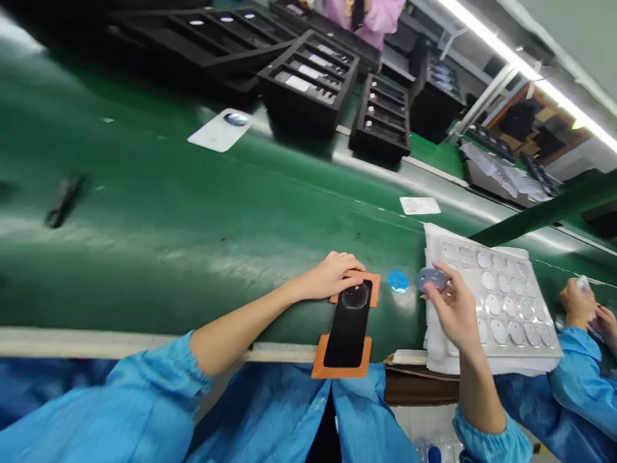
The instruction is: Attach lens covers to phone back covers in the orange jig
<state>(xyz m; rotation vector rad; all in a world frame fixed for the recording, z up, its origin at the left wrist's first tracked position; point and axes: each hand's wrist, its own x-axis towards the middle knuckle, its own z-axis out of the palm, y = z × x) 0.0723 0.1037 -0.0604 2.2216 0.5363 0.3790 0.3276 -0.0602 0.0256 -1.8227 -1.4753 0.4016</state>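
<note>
A black phone back cover (348, 325) lies in an orange jig (343, 369) at the near edge of the green belt. My left hand (332, 274) rests on the jig's far end, fingers curled down over it. My right hand (450, 307) pinches a small round grey lens disc (430, 279) just right of the jig, above the edge of a clear blister tray (506, 302) holding several round discs. A round blue film (398, 281) lies on the belt between the jig and the disc.
Black foam trays (308, 74) with parts stand across the green belt (193, 212). A white card (220, 130) and a small white label (420, 205) lie on the belt. Another person's hands in blue sleeves (585, 308) work at the right edge.
</note>
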